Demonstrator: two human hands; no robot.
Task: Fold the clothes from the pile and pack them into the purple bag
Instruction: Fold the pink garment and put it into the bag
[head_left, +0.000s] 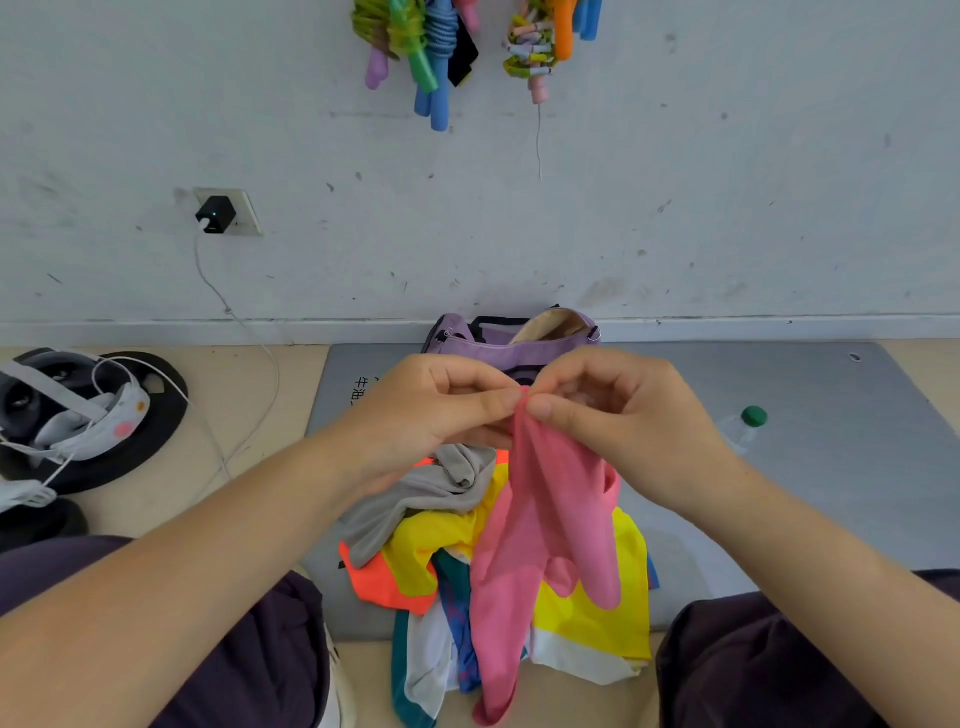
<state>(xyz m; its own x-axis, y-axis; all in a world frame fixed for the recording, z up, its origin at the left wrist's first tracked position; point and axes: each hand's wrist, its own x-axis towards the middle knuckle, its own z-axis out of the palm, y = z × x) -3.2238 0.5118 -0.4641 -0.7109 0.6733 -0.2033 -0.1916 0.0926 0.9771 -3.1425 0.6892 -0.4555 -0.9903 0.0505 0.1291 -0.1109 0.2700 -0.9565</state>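
Black printed characters are showing on the grey mat (810, 467), at 9 o'clock from the left hand (436, 410); partly covered, too small to read. No other text is showing.

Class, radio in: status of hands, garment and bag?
Both hands, left and right, pinching pink garment above pile. Purple bag open behind. Nothing blocking.

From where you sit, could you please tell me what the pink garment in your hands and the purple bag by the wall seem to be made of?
Pink garment: thin, matte, probably stretchy knit; it hangs limp in soft folds and looks slightly sheer near the top. Purple bag: apparently woven canvas or nylon, matte, holding its shape, with a pale lining.
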